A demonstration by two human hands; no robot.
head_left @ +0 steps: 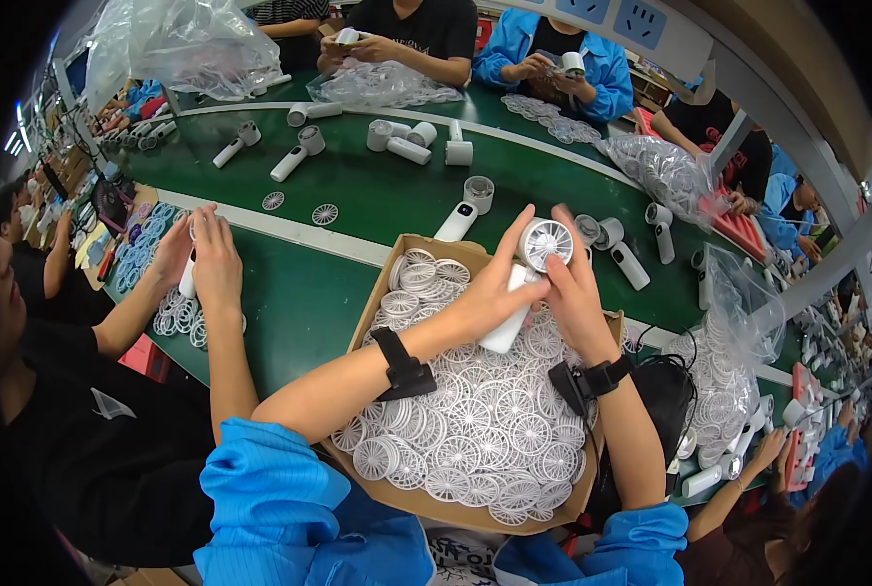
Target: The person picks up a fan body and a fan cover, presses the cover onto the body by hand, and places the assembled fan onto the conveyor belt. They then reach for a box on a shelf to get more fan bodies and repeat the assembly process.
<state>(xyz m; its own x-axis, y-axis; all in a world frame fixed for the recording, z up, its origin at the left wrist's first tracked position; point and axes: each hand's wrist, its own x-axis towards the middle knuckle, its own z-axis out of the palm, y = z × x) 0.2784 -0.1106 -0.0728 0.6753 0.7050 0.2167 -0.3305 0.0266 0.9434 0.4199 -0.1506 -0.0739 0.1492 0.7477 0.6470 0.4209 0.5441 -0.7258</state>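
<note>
Above a cardboard box, a white handheld fan (pixel 502 334) is held between my two hands, its round head upward and its handle slanting down to the left. My left hand (pixel 499 293) is closed around the handle and the side of the head. On the other side, my right hand (pixel 580 298) grips the head, its thumb pressed on the spoked front grille (pixel 545 240). Beneath my forearms the open cardboard box (pixel 365 317) is heaped with loose white round grilles (pixel 480 415). Each wrist wears a black strap with a small black device.
Several white fans, one of them a fan with a clear-rimmed head (pixel 478 193), lie on the green belt (pixel 358 176) beyond the box. Two loose grilles (pixel 325 214) rest there too. At left, a person in black (pixel 113 439) works closely beside me. A plastic bag of grilles (pixel 719 391) stands right.
</note>
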